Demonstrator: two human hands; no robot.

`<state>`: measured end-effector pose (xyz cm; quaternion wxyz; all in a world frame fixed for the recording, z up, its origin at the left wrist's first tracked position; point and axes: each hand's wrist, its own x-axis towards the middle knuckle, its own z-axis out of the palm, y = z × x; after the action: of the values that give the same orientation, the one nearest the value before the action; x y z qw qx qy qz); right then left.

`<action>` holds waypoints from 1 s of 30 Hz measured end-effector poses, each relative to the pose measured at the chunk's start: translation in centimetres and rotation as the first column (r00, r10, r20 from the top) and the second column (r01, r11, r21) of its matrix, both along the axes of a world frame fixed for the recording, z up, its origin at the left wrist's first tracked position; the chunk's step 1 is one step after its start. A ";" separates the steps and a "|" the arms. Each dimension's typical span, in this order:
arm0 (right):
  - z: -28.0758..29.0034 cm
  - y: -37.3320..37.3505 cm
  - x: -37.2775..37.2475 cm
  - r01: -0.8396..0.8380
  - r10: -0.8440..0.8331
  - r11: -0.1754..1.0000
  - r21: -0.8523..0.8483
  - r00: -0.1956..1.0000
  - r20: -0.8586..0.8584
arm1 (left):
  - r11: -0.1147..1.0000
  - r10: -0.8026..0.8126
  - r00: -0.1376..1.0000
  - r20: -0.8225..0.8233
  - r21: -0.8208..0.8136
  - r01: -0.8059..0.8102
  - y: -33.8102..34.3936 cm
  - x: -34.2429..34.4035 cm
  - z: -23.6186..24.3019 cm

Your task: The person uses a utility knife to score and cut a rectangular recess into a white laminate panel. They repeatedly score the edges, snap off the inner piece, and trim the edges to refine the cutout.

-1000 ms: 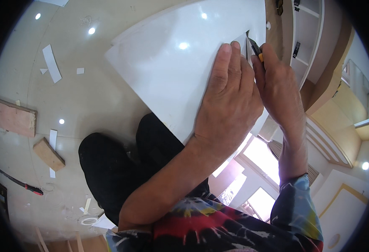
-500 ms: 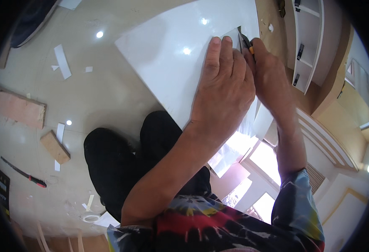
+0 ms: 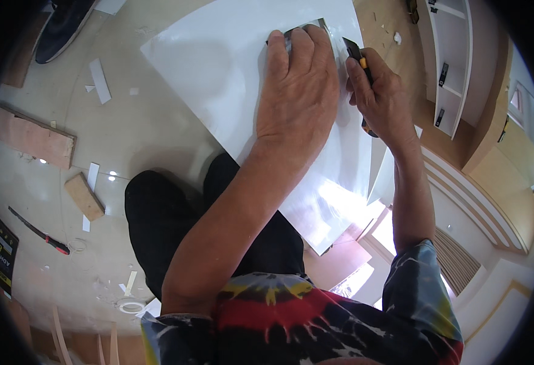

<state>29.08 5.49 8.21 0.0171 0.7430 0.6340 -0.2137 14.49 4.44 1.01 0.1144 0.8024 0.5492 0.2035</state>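
A glossy white panel lies tilted in front of my knees, partly over my lap. My left hand rests on its far part, back up, with the fingers bent down. Dark edges show around those fingertips, with a grey patch between them; whether this is a cut-out or a separate plate I cannot tell. Thumb and palm of that hand are hidden. Just to the right, my right hand is closed around a black utility knife with a yellow-orange slider. The knife points away from me, slightly apart from the left fingers.
On the floor at left lie wood offcuts, a wood block, white strips, a thin saw with a red-and-black handle and a roll of tape. A shoe is at upper left. An open white cabinet lies at right.
The panel has shifted left in view. My left hand has moved left and away from me, its fingers now bent. The right hand with the knife has drawn apart from the left hand.
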 end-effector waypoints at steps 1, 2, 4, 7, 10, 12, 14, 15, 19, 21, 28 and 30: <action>0.1 0.3 -0.5 0.029 -0.029 0.999 -0.023 1.000 -0.005 | 1.000 0.013 1.000 0.013 0.016 -0.013 0.0 0.1 -0.1; 0.3 0.6 -1.2 0.056 -0.057 0.997 -0.047 0.998 -0.008 | 1.000 0.013 1.000 0.015 0.014 -0.013 0.0 0.1 -0.2; 0.2 0.9 -1.4 0.042 -0.041 0.998 -0.051 0.999 0.015 | 1.000 0.014 1.000 0.019 0.011 -0.014 0.1 -0.1 -0.1; -0.1 1.1 -1.1 -0.035 0.036 0.999 -0.024 0.997 0.068 | 1.000 -0.014 0.999 0.033 -0.008 0.015 0.7 -0.3 0.1; 0.1 1.3 -1.3 -0.031 0.034 0.999 -0.039 0.996 0.077 | 1.000 -0.027 1.000 0.007 0.014 0.027 0.5 -0.7 0.1; 0.2 1.3 -1.2 -0.064 0.067 0.997 -0.044 0.993 0.095 | 0.999 -0.036 0.999 0.007 0.024 0.035 0.6 -0.7 0.2; 0.1 1.5 -1.2 -0.077 0.081 0.996 -0.041 0.993 0.083 | 0.999 -0.019 1.000 0.017 0.040 0.018 0.6 -0.6 0.0; 0.1 1.5 -1.2 -0.084 0.087 0.996 -0.040 0.993 0.077 | 0.999 0.002 1.000 0.029 0.053 -0.003 0.6 -0.5 -0.2; 0.3 1.7 -1.3 -0.076 0.080 0.996 -0.050 0.993 0.085 | 0.997 0.034 0.997 0.073 0.068 -0.039 0.6 -0.2 -0.4; 0.1 1.7 -1.4 -0.091 0.095 0.995 -0.046 0.989 0.114 | 1.000 0.001 0.999 0.036 0.031 -0.002 0.6 -0.5 -0.1; 0.1 1.4 -1.4 -0.045 0.048 0.998 -0.037 0.994 0.095 | 0.999 0.012 0.996 0.090 0.050 -0.016 0.7 -0.4 -0.3; 0.3 1.3 -1.8 -0.024 0.030 0.998 -0.065 0.995 0.099 | 1.000 -0.012 0.998 0.055 0.022 0.011 0.9 -0.6 0.0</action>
<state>27.32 6.82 8.51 0.0756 0.7433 0.6351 -0.1960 13.90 5.33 0.98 0.1220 0.8007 0.5391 0.2310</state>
